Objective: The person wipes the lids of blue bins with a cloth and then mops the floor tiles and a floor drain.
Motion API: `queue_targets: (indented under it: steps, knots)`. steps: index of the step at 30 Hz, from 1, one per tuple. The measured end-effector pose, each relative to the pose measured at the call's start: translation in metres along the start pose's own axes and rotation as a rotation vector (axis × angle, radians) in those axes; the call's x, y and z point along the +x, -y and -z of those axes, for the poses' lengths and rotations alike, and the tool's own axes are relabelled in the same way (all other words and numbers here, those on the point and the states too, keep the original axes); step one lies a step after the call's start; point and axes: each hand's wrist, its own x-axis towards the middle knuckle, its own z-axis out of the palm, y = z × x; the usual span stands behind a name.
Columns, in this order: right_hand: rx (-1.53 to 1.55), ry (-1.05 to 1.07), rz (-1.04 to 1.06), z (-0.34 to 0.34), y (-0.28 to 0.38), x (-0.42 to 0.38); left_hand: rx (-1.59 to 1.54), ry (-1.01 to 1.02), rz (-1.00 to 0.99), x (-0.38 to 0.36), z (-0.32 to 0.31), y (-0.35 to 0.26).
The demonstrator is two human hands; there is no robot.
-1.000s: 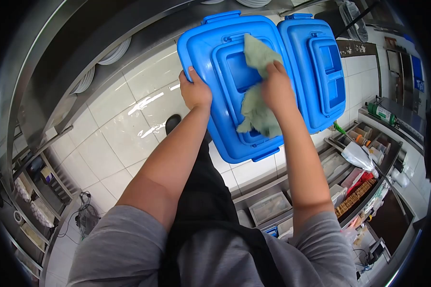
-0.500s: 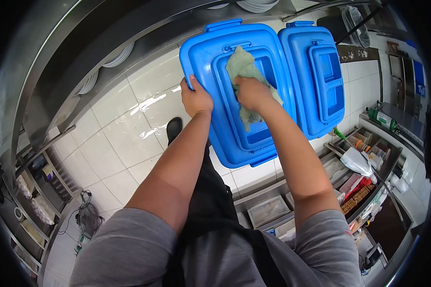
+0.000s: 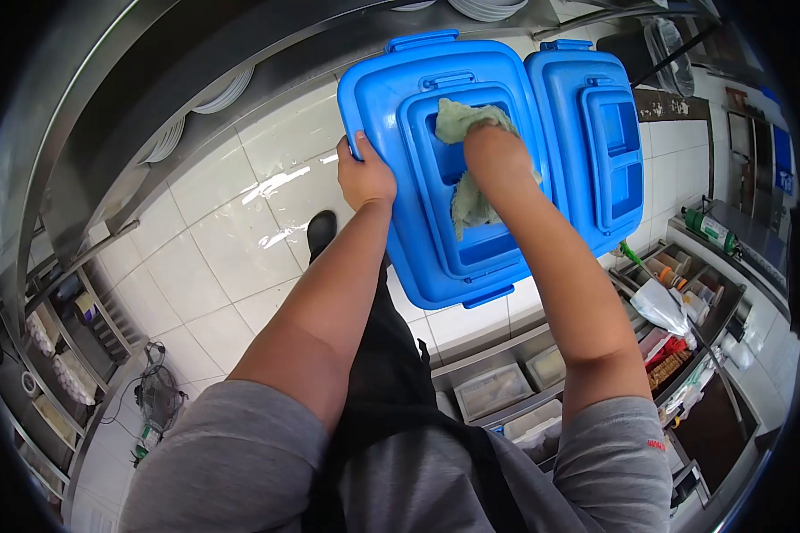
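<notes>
Below me is a blue lidded bin [image 3: 378,98] with a raised panel and recesses in its lid. My left hand [image 3: 366,178] grips the left rim of the lid, thumb on top. On the raised panel lies a pale green cloth [image 3: 471,206], pressed down by my right hand [image 3: 498,155]. The fingers of my right hand are mostly hidden behind its back, closed on the cloth. Cloth shows above and below that hand.
A second blue bin [image 3: 567,115] stands directly to the right. White plates [image 3: 227,93] sit on a steel shelf at the upper left. Food containers [image 3: 493,391] fill the counter at the lower right. A fan [image 3: 158,391] is at the lower left.
My right hand has moved right across the lid, and the cloth has bunched and shifted right with it. My left hand keeps its hold on the rim.
</notes>
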Motion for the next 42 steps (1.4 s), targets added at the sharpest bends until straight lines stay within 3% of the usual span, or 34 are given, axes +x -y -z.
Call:
queue_targets:
  steps: [2, 5, 9, 11, 12, 14, 18, 19, 22, 23, 25, 29, 32, 34, 37, 42]
  knots:
    - [-0.222, 0.347, 0.108, 0.017, 0.006, -0.003, -0.033, -0.010, 0.001, 0.001, -0.002, -0.001]
    - [-0.059, 0.210, 0.260, 0.004, -0.005, 0.001, 0.002, 0.003, 0.011, 0.000, 0.001, -0.003]
    - [0.100, 0.297, 0.341, 0.007, 0.012, 0.005, -0.008, 0.000, 0.008, 0.000, 0.003, -0.006]
    - [0.464, 0.141, 0.222, -0.006, 0.005, 0.006, 0.016, -0.022, -0.015, -0.001, 0.003, -0.006]
    - [0.460, 0.144, 0.227, -0.016, 0.005, 0.007, 0.013, -0.025, -0.010, -0.002, 0.004, -0.006]
    - [1.176, -0.031, 0.005, -0.032, 0.007, 0.011, -0.019, 0.010, -0.006, -0.001, 0.005, -0.007]
    - [1.351, -0.145, -0.127, -0.015, 0.027, -0.011, -0.004, -0.032, -0.039, 0.002, 0.000, -0.002]
    - [1.358, -0.143, -0.124, -0.016, 0.028, -0.012, -0.004, -0.027, -0.032, 0.002, 0.000, 0.000]
    - [0.923, -0.798, 0.124, -0.014, 0.028, -0.002, -0.009, -0.020, -0.029, 0.001, 0.001, -0.003]
    - [0.930, -0.795, 0.123, -0.013, 0.019, 0.011, -0.014, -0.012, -0.027, 0.000, 0.002, -0.004]
    - [0.561, -0.911, 0.051, -0.014, -0.007, 0.040, -0.003, -0.016, -0.035, 0.002, -0.001, -0.001]
    - [0.414, -0.788, -0.089, -0.001, -0.033, 0.060, -0.006, -0.016, -0.032, 0.002, -0.001, 0.001]
    - [0.477, -0.949, -0.059, 0.006, -0.008, 0.052, -0.014, -0.014, -0.051, 0.005, -0.003, 0.004]
    - [0.295, -0.853, 0.129, 0.004, 0.016, 0.033, -0.011, -0.007, -0.036, 0.003, 0.000, 0.001]
    - [0.352, -0.778, 0.287, -0.006, -0.010, 0.041, -0.012, 0.006, -0.030, 0.001, 0.003, -0.001]
    - [0.363, -0.744, 0.229, -0.006, -0.017, 0.054, -0.028, -0.007, -0.049, 0.004, -0.002, 0.007]
